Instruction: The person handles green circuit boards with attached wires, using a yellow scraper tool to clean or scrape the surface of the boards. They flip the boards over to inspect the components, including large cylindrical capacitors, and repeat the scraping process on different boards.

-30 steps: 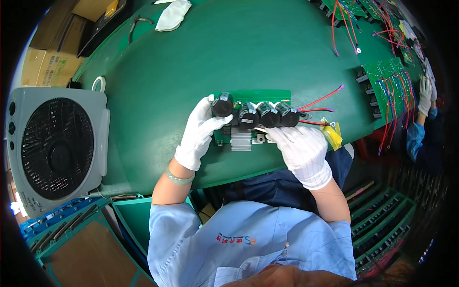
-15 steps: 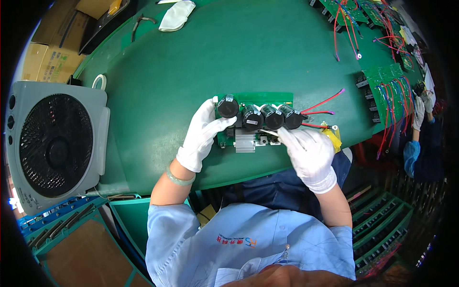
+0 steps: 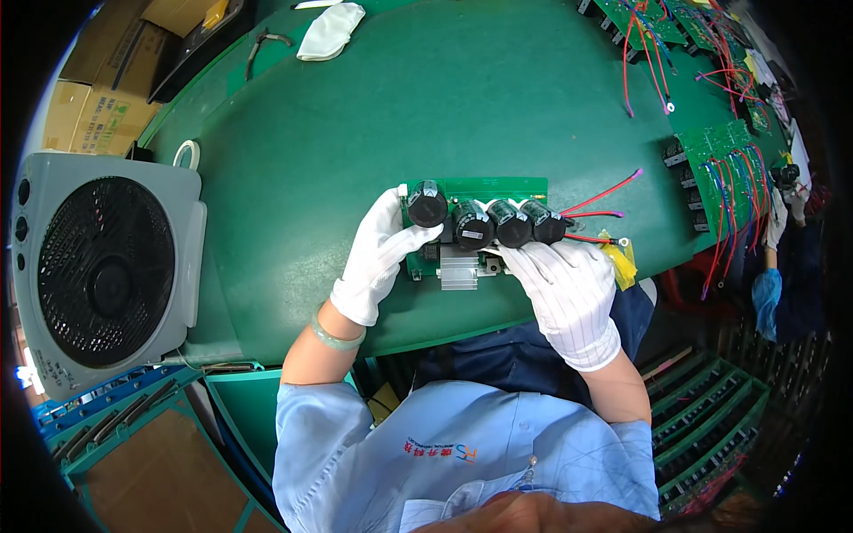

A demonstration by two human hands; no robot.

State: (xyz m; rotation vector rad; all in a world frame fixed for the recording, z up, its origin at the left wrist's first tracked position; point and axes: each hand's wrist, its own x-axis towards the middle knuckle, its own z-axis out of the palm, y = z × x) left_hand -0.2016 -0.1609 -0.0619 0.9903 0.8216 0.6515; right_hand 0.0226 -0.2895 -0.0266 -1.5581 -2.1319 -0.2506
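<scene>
A green circuit board [image 3: 498, 187] lies before me on the green table. It carries several black cylindrical capacitors [image 3: 473, 227] and a finned silver heatsink [image 3: 458, 268]. Red wires [image 3: 604, 192] stick out to its right. My white-gloved left hand [image 3: 371, 258] grips the board's left end, thumb and fingers around the leftmost capacitor [image 3: 427, 206]. At the front edge, my gloved right hand [image 3: 569, 289] has its fingers pressed together below the right-hand capacitors. Whatever those fingers hold is mostly hidden under them; only a thin pale tip shows.
A grey fan [image 3: 111, 266] stands at the left, beside a white ring [image 3: 187, 155]. Pliers [image 3: 263, 51] and a white cloth [image 3: 330, 32] lie at the back. More wired boards [image 3: 724, 169] sit on the right, near another person's gloved hand [image 3: 775, 218]. Yellow tape [image 3: 623, 265] hangs at the table edge.
My right hand has moved slightly left along the board's front edge and turned flatter, covering more of the thin pale piece. My left hand keeps its grip.
</scene>
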